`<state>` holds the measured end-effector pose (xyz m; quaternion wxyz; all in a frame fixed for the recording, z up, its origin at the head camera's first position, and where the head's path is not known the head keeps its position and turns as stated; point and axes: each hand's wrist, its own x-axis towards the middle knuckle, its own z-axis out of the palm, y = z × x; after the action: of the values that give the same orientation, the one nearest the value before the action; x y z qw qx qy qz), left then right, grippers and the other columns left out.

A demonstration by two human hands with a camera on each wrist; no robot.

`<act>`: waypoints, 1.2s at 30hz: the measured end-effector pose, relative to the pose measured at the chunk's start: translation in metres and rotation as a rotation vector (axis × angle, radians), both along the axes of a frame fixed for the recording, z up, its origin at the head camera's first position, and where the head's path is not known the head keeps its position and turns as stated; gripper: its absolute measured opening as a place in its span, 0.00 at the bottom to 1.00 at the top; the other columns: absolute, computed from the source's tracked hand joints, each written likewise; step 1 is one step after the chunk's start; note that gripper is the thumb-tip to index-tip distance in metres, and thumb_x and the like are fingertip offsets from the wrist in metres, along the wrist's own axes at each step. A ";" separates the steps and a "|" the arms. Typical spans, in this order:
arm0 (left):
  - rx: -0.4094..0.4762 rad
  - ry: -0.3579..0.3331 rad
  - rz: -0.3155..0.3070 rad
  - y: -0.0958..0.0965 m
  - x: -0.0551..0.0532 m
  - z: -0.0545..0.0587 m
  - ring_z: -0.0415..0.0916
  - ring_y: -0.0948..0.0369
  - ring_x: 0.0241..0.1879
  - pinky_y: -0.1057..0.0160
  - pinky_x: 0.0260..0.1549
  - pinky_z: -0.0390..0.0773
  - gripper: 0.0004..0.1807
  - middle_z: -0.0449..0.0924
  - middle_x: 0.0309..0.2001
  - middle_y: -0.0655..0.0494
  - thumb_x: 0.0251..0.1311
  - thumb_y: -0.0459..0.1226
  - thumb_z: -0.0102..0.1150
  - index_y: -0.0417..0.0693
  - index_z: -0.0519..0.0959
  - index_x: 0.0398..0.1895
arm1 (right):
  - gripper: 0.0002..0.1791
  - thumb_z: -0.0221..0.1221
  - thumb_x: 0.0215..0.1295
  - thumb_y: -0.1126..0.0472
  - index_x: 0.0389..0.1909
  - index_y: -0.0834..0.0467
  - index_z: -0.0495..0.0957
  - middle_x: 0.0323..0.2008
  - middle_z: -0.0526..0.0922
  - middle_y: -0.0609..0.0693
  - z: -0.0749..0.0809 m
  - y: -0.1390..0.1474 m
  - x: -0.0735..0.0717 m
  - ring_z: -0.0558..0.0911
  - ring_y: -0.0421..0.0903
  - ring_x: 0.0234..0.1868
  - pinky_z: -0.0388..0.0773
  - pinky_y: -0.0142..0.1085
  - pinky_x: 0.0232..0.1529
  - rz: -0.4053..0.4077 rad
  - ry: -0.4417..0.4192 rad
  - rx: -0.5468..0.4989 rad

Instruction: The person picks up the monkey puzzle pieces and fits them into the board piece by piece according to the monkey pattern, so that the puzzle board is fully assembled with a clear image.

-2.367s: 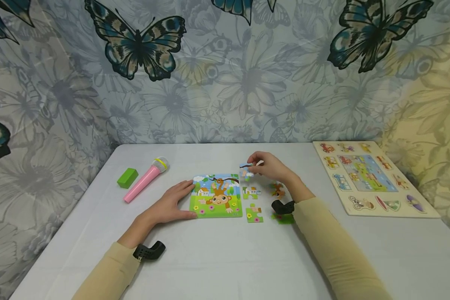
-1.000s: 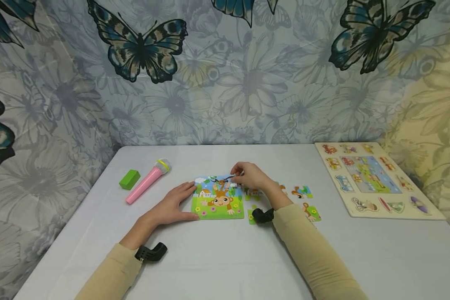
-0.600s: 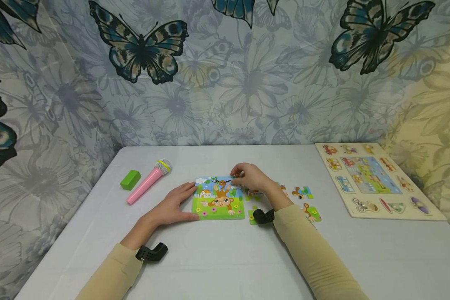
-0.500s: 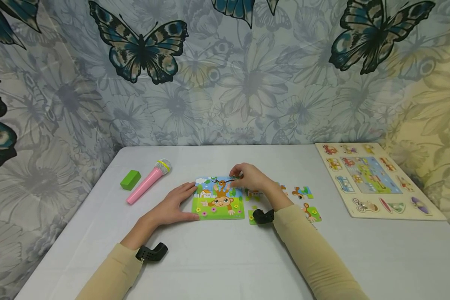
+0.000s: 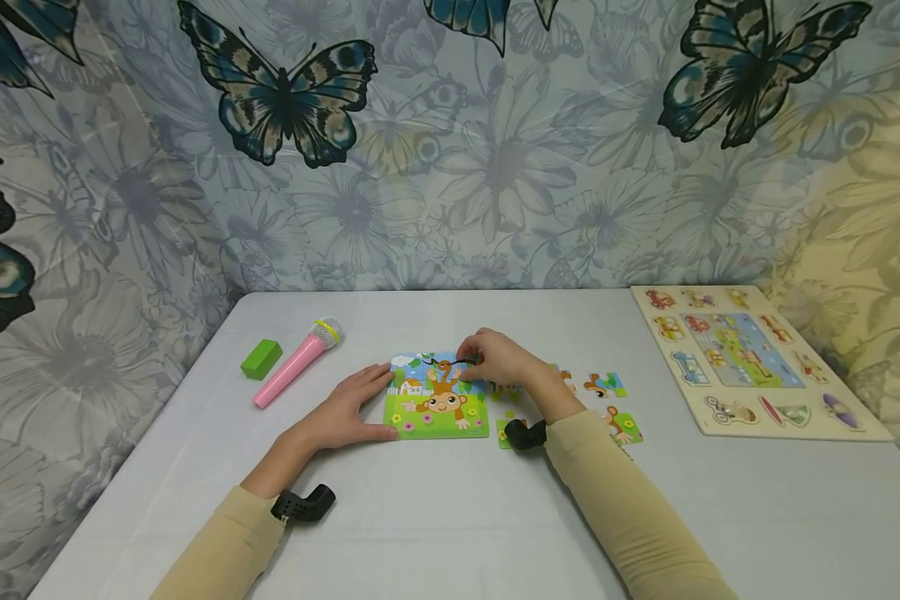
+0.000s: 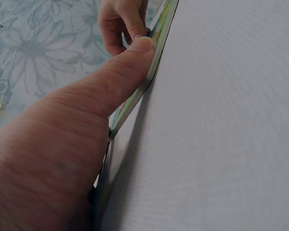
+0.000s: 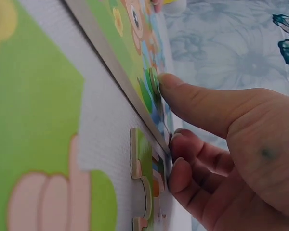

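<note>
A monkey picture puzzle board (image 5: 437, 423) lies flat on the white table, in the middle of the head view. My left hand (image 5: 345, 410) rests at its left side, fingers and thumb spread; in the left wrist view the thumb (image 6: 130, 62) presses on the board's near edge. Over the upper right corner, my right hand (image 5: 501, 358) pinches a puzzle piece, mostly covered by the fingers. The right wrist view has the thumb against that puzzle piece (image 7: 154, 82), whose edge stands slightly above the board.
Loose puzzle pieces (image 5: 624, 425) lie right of the board, some partly under the right forearm. A pink toy microphone (image 5: 294, 368) and a green block (image 5: 261, 360) are at the left. At the far right lies a larger picture board (image 5: 750, 358).
My right hand has carried the puzzle piece leftward from beside the board onto its upper right corner. Over the last half second its fingers have shifted slightly. The left hand stays in place.
</note>
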<state>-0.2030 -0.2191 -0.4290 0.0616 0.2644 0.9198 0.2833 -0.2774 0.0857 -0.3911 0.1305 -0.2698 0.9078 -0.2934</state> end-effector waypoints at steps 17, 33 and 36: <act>-0.004 -0.001 0.004 -0.001 0.000 0.001 0.43 0.45 0.78 0.39 0.72 0.47 0.54 0.51 0.79 0.47 0.54 0.58 0.72 0.41 0.60 0.78 | 0.17 0.68 0.66 0.56 0.53 0.58 0.82 0.47 0.76 0.52 0.007 0.007 0.001 0.78 0.50 0.45 0.76 0.45 0.51 0.001 -0.006 -0.022; -0.009 0.010 -0.005 -0.001 0.000 0.000 0.43 0.45 0.78 0.39 0.72 0.47 0.54 0.52 0.79 0.47 0.54 0.57 0.72 0.40 0.60 0.77 | 0.17 0.68 0.67 0.58 0.53 0.59 0.81 0.47 0.78 0.53 0.007 0.036 0.008 0.78 0.50 0.46 0.76 0.45 0.50 0.028 0.009 -0.009; -0.008 0.019 -0.006 -0.001 0.000 0.000 0.44 0.44 0.77 0.38 0.71 0.48 0.54 0.53 0.78 0.45 0.54 0.58 0.72 0.39 0.61 0.77 | 0.17 0.68 0.66 0.58 0.53 0.59 0.81 0.46 0.78 0.51 0.010 0.041 0.010 0.78 0.49 0.46 0.76 0.44 0.50 0.027 0.004 0.003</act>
<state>-0.2030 -0.2203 -0.4286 0.0549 0.2694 0.9207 0.2770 -0.2673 0.1265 -0.3816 0.1329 -0.2826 0.9048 -0.2896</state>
